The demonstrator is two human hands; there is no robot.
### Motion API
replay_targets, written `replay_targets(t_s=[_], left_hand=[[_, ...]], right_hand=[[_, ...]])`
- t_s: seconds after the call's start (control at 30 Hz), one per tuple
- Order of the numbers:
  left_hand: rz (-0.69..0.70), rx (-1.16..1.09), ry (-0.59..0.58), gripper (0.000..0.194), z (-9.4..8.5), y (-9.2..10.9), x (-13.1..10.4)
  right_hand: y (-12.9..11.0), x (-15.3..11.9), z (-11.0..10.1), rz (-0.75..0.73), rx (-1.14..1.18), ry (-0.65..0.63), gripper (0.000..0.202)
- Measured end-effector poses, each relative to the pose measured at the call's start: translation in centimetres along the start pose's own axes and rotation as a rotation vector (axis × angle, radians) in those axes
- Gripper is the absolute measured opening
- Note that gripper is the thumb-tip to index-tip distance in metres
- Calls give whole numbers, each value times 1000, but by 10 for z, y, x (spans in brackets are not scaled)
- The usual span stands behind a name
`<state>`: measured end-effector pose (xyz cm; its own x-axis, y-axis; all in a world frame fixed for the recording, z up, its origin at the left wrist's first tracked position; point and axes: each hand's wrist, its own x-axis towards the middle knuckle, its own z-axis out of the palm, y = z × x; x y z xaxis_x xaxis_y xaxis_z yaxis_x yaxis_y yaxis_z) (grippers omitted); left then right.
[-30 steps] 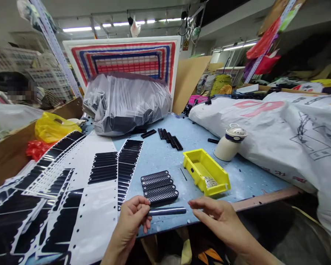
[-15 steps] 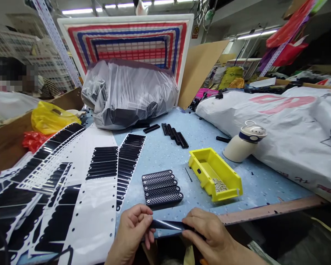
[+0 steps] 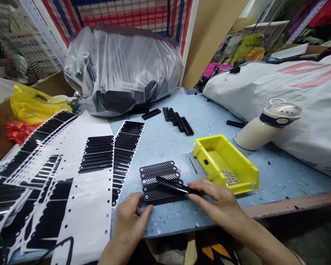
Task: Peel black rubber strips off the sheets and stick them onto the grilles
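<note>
1. On the left of the frame, we have sheets of black strips (image 3: 97, 154) fanned across the bench (image 3: 160, 141).
2. Lower centre, here's our left hand (image 3: 132, 217): thumb and fingers parted, close around the near-left end of the mesh-faced pieces (image 3: 151, 181). We can't tell whether they touch.
3. At centre, the loose black strip (image 3: 172, 184) sits over those pieces, its free end pointing up and left. Its long axis slopes down to the right, slantwise across the pieces, which lie nearly crosswise in the frame.
4. Right of centre, our right hand (image 3: 217, 200) has its fingers closed on the strip's lower-right end. We'd judge this as bringing strip to piece; the next move calls for turning it parallel and matching the ends.
5. Further right, we see the yellow bin (image 3: 213, 173) with small silver bits (image 3: 230, 177).
</note>
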<state>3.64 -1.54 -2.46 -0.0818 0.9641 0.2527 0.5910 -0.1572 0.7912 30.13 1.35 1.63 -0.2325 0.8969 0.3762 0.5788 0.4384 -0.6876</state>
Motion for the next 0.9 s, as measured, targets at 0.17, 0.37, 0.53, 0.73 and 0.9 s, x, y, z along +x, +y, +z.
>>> replay_targets(t_s=[0.17, 0.37, 0.53, 0.73, 0.9], left_hand=[[77, 74, -77, 8, 0, -3, 4], [-123, -49, -181, 18, -13, 6, 3], [-412, -353, -219, 38, -13, 12, 3], [-519, -509, -239, 30, -13, 14, 6], [-528, -532, -247, 27, -15, 15, 7]], right_hand=[[-1, 5, 7, -101, 1, -77, 13], [-4, -1, 3, -187, -18, -122, 14], [-2, 1, 4, -265, -89, -119, 15], [-7, 6, 8, -280, -93, -139, 18], [-13, 8, 11, -276, -91, -138, 16]])
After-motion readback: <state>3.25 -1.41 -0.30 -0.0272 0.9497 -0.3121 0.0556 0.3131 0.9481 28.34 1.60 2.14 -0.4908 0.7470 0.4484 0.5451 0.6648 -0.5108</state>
